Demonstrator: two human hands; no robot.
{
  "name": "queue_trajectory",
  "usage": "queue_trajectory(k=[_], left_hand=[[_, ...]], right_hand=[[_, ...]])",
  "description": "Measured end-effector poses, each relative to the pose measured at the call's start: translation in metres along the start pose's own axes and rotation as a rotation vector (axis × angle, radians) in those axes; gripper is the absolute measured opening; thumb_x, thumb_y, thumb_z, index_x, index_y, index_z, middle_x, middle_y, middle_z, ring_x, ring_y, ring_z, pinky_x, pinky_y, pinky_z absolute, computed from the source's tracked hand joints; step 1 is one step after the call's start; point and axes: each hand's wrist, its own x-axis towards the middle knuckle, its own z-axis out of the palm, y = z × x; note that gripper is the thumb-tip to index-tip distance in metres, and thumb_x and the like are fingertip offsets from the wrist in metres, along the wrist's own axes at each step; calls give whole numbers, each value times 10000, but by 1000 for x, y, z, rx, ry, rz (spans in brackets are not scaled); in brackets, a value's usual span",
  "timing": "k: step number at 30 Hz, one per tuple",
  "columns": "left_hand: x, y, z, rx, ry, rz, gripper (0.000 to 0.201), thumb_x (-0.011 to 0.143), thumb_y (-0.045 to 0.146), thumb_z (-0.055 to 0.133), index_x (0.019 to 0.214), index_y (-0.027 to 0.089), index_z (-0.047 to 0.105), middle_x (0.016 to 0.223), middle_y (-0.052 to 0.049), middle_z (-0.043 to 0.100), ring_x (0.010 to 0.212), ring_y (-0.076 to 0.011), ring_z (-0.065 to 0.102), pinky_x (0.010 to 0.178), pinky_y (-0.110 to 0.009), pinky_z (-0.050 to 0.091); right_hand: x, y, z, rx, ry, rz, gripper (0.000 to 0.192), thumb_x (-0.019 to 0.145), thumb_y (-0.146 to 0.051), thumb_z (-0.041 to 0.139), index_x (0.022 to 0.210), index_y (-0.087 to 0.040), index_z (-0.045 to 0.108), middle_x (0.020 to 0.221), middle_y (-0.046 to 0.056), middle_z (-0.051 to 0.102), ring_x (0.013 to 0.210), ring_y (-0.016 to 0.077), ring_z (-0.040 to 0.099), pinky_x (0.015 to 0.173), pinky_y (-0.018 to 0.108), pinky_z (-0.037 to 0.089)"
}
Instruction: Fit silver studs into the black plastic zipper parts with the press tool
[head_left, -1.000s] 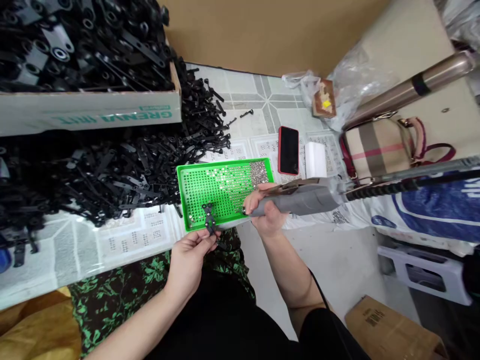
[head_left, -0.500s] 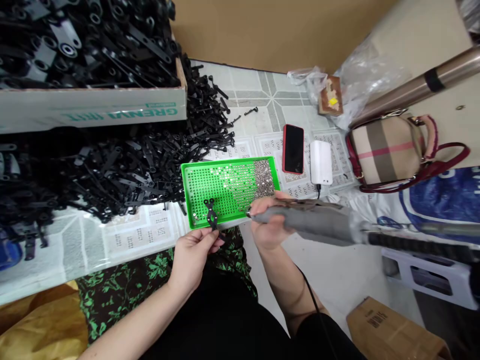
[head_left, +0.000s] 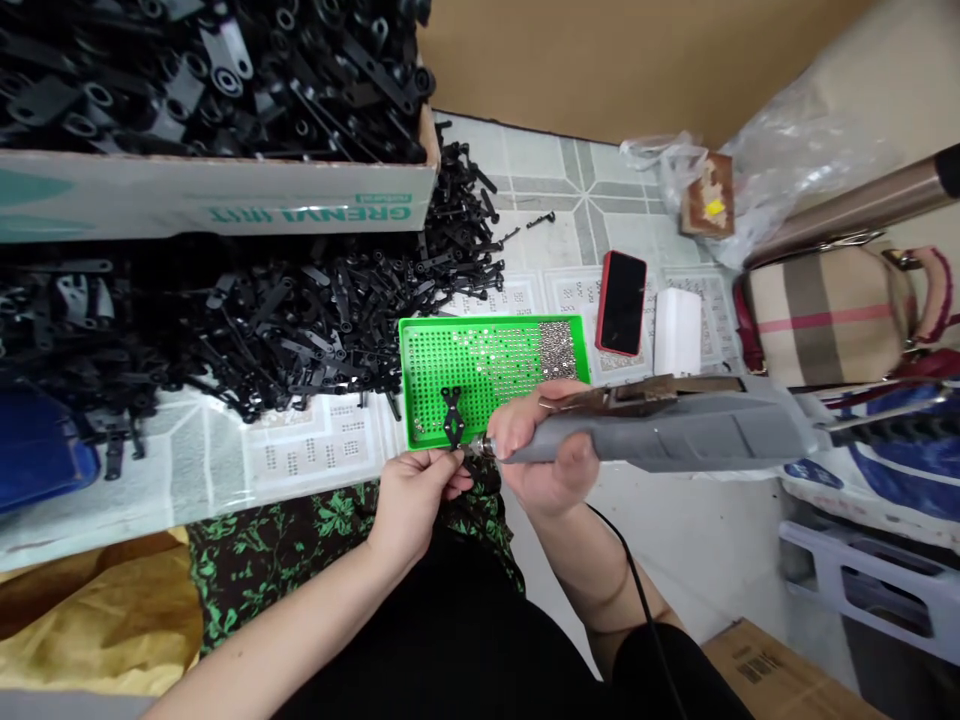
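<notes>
My left hand (head_left: 420,490) pinches a small black linkage part (head_left: 453,412) over the front edge of a green tray (head_left: 416,350). My right hand (head_left: 544,450) is wrapped round a grey electric screwdriver (head_left: 667,430), held level with its tip pointing left. That tip is close to the black part, beside my left fingertips; whether it touches cannot be made out. Small silver screws (head_left: 556,345) crowd the tray's right end, and others sit in its rows of holes.
Loose black plastic parts (head_left: 322,320) are heaped at left, below a cardboard box (head_left: 300,195) full of more. A red-edged phone (head_left: 622,300), a white power bank (head_left: 677,330) and a checked handbag (head_left: 832,315) lie right of the tray. A cable hangs along my right forearm.
The screwdriver's tip has moved left, from over the tray to the black part by my left hand. The whole view has shifted, so the tray and heap appear farther right.
</notes>
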Motion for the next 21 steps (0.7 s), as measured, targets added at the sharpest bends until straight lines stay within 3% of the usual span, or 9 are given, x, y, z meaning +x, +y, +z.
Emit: queue_trajectory(k=[10, 17, 21], left_hand=[[3, -2, -2, -3, -27, 16, 194, 531, 315, 722, 474, 140, 659, 454, -43, 647, 434, -110, 565, 445, -194, 414], [3, -5, -4, -41, -76, 75, 196, 561, 281, 727, 442, 156, 636, 445, -23, 633, 427, -108, 545, 460, -208, 408], [3, -4, -6, -72, -110, 71, 205, 556, 305, 749, 464, 146, 657, 456, -30, 638, 441, -118, 548, 482, -225, 416]], right_hand=[[-3, 3, 3, -49, -6, -40, 276, 812, -500, 593, 975, -276, 600, 489, -98, 487, 370, 95, 459, 437, 248, 459], [-11, -1, -3, -143, -250, -14, 244, 823, -449, 612, 1024, -319, 561, 576, -78, 566, 440, 117, 526, 458, 272, 474], [-14, -1, -3, -232, -304, 50, 264, 802, -425, 644, 1018, -310, 545, 607, -63, 591, 484, 130, 558, 488, 301, 499]])
